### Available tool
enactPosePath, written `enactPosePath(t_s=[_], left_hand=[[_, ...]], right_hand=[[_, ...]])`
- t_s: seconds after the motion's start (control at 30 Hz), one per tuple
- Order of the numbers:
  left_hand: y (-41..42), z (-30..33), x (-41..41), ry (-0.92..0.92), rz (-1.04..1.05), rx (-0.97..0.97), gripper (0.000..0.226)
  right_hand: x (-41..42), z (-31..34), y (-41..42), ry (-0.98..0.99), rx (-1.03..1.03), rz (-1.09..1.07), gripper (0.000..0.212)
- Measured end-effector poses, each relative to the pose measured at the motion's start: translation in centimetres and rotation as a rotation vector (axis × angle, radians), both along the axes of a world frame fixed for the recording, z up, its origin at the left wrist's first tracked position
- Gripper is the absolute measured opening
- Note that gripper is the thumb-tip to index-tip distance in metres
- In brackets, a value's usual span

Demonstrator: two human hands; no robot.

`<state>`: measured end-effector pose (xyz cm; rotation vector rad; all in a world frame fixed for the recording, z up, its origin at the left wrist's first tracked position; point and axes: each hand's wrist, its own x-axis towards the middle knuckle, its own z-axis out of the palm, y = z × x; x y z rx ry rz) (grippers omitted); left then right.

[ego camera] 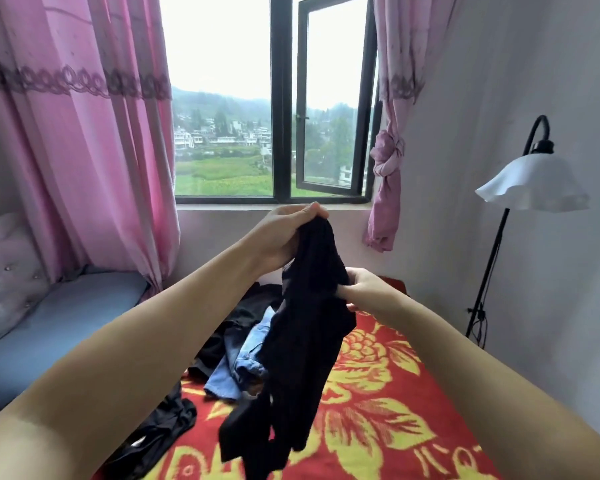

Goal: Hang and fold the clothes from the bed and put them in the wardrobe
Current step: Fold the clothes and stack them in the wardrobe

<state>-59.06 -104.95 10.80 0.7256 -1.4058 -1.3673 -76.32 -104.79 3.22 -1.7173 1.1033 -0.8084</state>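
A person holds up a black garment [305,327] over the bed [388,393]. The left hand [284,233] is up high. Its fingers [314,212] are curled tight on the top of the cloth, bunching it. The right hand [364,289] is lower and to the side. Its fingers [343,292] pinch an edge of the same cloth. The rest of the cloth hangs down loose, and its bottom end looks close to the red and yellow blanket [378,427].

More clothes lie on the bed behind it. There is a pair of blue jeans [243,362] and some other black clothes [160,431].

The black garment looks soft, thin and light. It flops and folds by itself, so it will not stay flat unless it is spread out. It will not break. It may twist up, because it hangs in a bunch. I think a good place to hold it is at two corners of the top edge, one in each hand. Then it can open out and be folded or hung. The wardrobe is not in view
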Motion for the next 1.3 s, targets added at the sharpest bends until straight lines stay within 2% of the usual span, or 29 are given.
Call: enactPosePath(t_s=[0.07, 0.17, 0.37, 0.43, 0.53, 0.6, 0.63, 0.67, 0.73, 0.77, 0.8, 0.87, 0.93, 0.97, 1.03, 1.07, 1.1, 1.13, 1.2, 1.23, 1.3], left_hand=[[0.4, 0.3, 0.0, -0.036, 0.011, -0.016, 0.029], [0.7, 0.4, 0.9, -0.155, 0.064, -0.037, 0.021], [0.8, 0.5, 2.7, -0.302, 0.157, 0.023, 0.016], [0.6, 0.8, 3.6, -0.563, 0.107, -0.051, 0.029], [0.8, 1.1, 4.7, -1.181, 0.031, -0.177, 0.035], [0.2, 0.6, 5.0, -1.5, 0.135, -0.284, 0.029], [-0.3, 0.2, 4.9, -1.557, 0.225, -0.327, 0.028], [-0.5, -0.1, 4.7, -1.54, 0.321, -0.368, 0.027], [-0.9, -0.5, 4.2, -1.391, 0.501, -0.448, 0.023], [-1.0, -0.5, 4.0, -1.309, 0.593, -0.497, 0.021], [-0.9, -0.6, 3.8, -1.217, 0.688, -0.545, 0.018], [-0.5, -1.2, 3.2, -0.91, 0.822, -0.583, 0.017], [-0.4, -3.6, 2.9, -0.458, 0.661, -0.442, 0.016], [-0.5, -5.6, 2.8, -0.351, 0.505, -0.356, 0.029], [-0.1, -10.0, 2.0, -0.449, 0.205, -0.186, 0.076], [0.0, -12.3, 1.2, -0.509, 0.101, -0.14, 0.086], [0.0, -14.2, 0.4, -0.539, 0.063, -0.141, 0.079], [-0.3, -15.7, -0.3, -0.543, 0.108, -0.174, 0.058], [-1.3, -17.0, -0.4, -0.546, 0.422, -0.186, 0.005], [-2.0, -17.0, 0.3, -0.554, 0.557, -0.144, 0.01], [-3.3, -16.8, 2.6, -0.662, 0.654, -0.067, 0.014]], right_hand=[[0.5, -0.1, 0.0, 0.016, -0.05, -0.044, 0.01], [0.2, -0.2, -0.2, -0.085, -0.046, -0.118, 0.023], [-0.1, 0.2, 0.1, -0.14, -0.049, -0.155, 0.026], [-0.4, 0.8, 0.0, -0.179, -0.069, -0.175, 0.028], [-0.7, 1.7, -0.7, -0.22, -0.095, -0.275, 0.034], [-0.6, 2.5, -0.9, -0.235, -0.066, -0.316, 0.028], [-0.5, 3.0, -0.7, -0.217, -0.037, -0.279, 0.022], [-0.3, 3.6, -0.1, -0.145, -0.005, -0.204, 0.023], [0.2, 4.9, 1.1, 0.207, -0.024, -0.013, 0.029], [0.6, 5.4, 1.6, 0.356, -0.066, 0.05, 0.022], [0.9, 5.9, 1.7, 0.425, -0.128, 0.053, 0.014], [1.1, 7.3, 1.7, 0.345, -0.232, -0.051, 0.007], [0.8, 8.9, 1.4, 0.074, -0.21, -0.122, 0.011], [0.7, 9.8, 1.3, -0.06, -0.186, -0.137, 0.01], [0.5, 11.4, 1.2, -0.26, -0.157, -0.187, 0.01], [0.4, 12.1, 1.1, -0.353, -0.137, -0.218, 0.016], [0.2, 12.8, 1.2, -0.425, -0.12, -0.236, 0.025], [-0.2, 13.4, 1.2, -0.463, -0.11, -0.243, 0.031], [-1.4, 13.8, 1.2, -0.481, -0.101, -0.256, 0.03], [-2.2, 13.5, 1.1, -0.484, -0.105, -0.286, 0.024], [-4.7, 11.9, 0.6, -0.497, -0.123, -0.397, 0.021]])
